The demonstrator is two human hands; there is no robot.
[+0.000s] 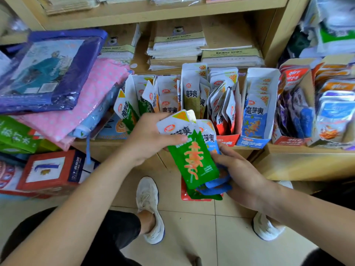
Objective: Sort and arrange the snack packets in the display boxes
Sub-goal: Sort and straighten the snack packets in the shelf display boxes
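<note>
We have only one view, from a wide-angle camera on the person's head. It looks forward and steeply down. The left hand (148, 138) and the right hand (242, 177) are near, in the middle. The shelf (192, 11) with the boxes (251, 144) fills the upper part, the floor (192, 229) and shoes (148, 206) the lower part.

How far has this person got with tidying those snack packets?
Partly done. The blue box already holds a neat row of blue packets. In hand: the left hand grips a green packet atop the mixed bundle that the right hand holds. Left to do: that bundle, the leaning red packets and the jumbled packets further left.
</note>
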